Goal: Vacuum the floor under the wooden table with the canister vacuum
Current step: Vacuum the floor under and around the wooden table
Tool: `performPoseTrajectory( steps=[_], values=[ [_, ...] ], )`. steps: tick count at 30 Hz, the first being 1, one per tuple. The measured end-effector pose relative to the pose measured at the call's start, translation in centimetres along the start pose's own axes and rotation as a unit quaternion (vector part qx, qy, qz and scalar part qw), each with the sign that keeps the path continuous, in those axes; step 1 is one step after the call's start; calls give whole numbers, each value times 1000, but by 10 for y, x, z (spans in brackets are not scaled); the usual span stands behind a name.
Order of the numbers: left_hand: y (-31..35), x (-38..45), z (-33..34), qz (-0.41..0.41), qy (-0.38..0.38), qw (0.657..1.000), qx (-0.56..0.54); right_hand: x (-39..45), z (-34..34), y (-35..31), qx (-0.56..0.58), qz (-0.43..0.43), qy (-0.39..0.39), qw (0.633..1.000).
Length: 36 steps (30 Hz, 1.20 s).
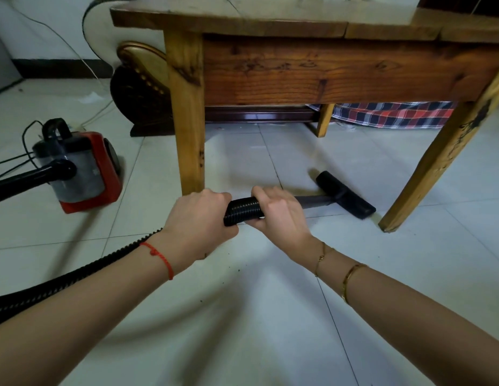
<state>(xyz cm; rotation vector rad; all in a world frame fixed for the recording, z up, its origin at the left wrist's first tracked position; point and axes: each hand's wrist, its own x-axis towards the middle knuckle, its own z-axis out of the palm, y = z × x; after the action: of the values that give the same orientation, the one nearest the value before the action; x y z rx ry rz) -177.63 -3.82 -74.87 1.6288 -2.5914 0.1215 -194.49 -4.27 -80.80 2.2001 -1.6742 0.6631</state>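
Black hose gripped by left hand, right hand, middle hidden

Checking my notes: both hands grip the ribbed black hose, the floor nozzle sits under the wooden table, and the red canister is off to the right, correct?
Not quite. In the head view the red canister sits to the left; the rest holds.
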Motion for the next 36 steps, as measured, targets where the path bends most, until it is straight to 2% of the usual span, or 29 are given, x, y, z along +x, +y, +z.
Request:
performPoseTrajectory(
  steps=[7,13,19,27,36],
  values=[
    [-4,-16,-5,-3,-20,1000,9,-8,-2,-12,14,-8,3,1000],
    [38,-3,12,2,-39,999,-18,-25,-10,19,22,30,-106,994],
    [89,32,25,10,-36,998,-46,-24,-12,79,28,48,-159,986],
    [120,102,43,0,-27,998,-63,4,14,149,36,66,-164,984],
    [117,165,63,-20,-6,996,-86,50,50,193,61,62,-171,981]
  ],
)
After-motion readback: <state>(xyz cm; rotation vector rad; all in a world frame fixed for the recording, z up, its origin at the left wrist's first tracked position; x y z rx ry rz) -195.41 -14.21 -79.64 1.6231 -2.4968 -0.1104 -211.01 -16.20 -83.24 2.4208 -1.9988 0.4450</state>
